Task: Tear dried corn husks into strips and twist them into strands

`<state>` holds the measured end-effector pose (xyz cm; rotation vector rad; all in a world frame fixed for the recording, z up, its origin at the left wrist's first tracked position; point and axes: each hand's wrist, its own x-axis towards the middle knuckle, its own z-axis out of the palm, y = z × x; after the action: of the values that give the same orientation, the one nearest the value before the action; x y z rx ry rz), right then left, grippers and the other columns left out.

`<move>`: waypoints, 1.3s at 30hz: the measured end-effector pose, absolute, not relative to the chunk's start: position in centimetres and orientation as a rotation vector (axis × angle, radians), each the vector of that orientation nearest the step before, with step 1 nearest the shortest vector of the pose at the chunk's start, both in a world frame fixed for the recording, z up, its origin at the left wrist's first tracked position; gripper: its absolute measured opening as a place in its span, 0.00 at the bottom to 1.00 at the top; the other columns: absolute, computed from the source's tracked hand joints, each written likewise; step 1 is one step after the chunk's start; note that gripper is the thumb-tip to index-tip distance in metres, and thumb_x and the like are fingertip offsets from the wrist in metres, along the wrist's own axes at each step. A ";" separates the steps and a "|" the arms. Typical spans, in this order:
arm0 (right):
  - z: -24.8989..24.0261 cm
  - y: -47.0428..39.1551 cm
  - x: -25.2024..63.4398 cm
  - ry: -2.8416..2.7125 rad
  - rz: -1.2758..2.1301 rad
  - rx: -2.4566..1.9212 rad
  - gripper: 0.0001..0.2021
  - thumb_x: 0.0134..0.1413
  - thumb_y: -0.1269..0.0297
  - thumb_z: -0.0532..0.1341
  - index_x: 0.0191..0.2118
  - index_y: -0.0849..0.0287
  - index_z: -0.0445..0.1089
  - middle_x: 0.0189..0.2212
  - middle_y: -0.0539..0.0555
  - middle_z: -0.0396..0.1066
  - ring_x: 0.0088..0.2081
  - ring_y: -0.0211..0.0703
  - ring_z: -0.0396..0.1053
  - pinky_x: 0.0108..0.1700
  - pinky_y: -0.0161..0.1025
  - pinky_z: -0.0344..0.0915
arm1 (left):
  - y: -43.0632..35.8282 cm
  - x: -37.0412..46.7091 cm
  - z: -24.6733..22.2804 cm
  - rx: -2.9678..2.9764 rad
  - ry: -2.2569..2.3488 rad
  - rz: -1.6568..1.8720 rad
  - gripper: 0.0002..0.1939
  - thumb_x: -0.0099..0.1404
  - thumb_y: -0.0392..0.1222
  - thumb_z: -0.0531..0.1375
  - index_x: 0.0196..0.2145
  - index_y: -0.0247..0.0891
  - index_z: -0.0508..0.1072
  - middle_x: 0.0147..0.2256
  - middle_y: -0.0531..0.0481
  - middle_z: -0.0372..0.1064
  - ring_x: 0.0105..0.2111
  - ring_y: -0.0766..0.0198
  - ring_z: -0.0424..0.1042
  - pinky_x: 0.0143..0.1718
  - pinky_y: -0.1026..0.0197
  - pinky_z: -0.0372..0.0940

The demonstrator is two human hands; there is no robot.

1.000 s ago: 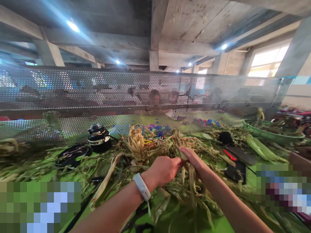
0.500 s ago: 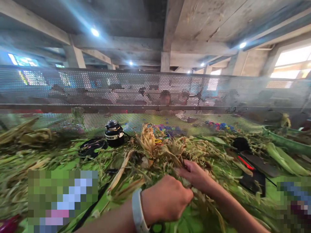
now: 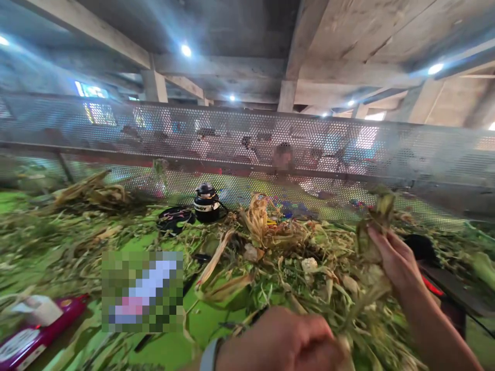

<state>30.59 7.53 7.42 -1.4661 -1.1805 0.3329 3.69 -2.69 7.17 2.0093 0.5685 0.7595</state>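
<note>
My right hand (image 3: pixel 396 260) is raised at the right, its fingers closed round a bunch of dry corn husks (image 3: pixel 381 208). More husk trails down from it, smeared by motion. My left hand (image 3: pixel 282 337), with a pale band (image 3: pixel 209 355) on its wrist, is low at the bottom centre. Its fingers are curled into a fist, and what lies in them is hidden. Between and beyond the hands spreads a heap of dried husks and leaves (image 3: pixel 294 247). A small whitish lump (image 3: pixel 309 265) sits in the heap.
A black round canister (image 3: pixel 207 203) and a coiled dark item (image 3: pixel 176 219) stand at the back. Behind them runs a perforated metal screen (image 3: pixel 232 149), with people beyond. A magenta box (image 3: pixel 42 335) lies at lower left. Dark objects (image 3: pixel 441 275) lie beside my right arm.
My right hand has moved up and right, away from my left, with husks in it. My left hand has dropped lower in the view. The view has shifted, bringing in more of the left side.
</note>
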 end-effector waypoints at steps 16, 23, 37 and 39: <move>5.8 2.4 16.5 -1.757 1.210 -0.912 0.17 0.50 0.56 0.61 0.41 0.63 0.68 0.35 0.56 0.72 0.37 0.46 0.69 0.40 0.41 0.66 | 3.0 3.5 7.0 0.938 0.747 1.461 0.11 0.51 0.41 0.67 0.29 0.36 0.70 0.25 0.55 0.67 0.25 0.72 0.64 0.28 0.69 0.60; 4.3 3.3 15.7 -1.664 1.041 -1.011 0.03 0.46 0.73 0.55 0.28 0.61 0.66 0.24 0.49 0.66 0.29 0.38 0.64 0.33 0.34 0.62 | 2.6 2.3 5.5 1.502 1.014 1.702 0.08 0.60 0.43 0.59 0.30 0.39 0.62 0.25 0.57 0.62 0.24 0.71 0.63 0.25 0.69 0.58; 3.9 1.6 14.8 -1.805 0.855 -1.078 0.07 0.42 0.74 0.57 0.31 0.58 0.61 0.25 0.48 0.64 0.28 0.37 0.61 0.33 0.33 0.60 | 1.7 1.8 3.2 1.945 0.948 1.577 0.05 0.63 0.39 0.55 0.34 0.40 0.60 0.27 0.54 0.60 0.26 0.69 0.62 0.29 0.66 0.59; 4.3 1.8 14.8 -1.760 1.021 -1.057 0.08 0.40 0.76 0.55 0.30 0.59 0.63 0.26 0.48 0.66 0.30 0.38 0.62 0.35 0.34 0.61 | 1.9 1.9 3.4 1.770 0.921 1.562 0.05 0.63 0.40 0.55 0.33 0.39 0.59 0.26 0.55 0.59 0.25 0.69 0.61 0.27 0.67 0.59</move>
<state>14.82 1.83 4.26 -1.0572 -1.7602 1.0207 1.87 1.85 3.38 1.7695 0.9209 1.5617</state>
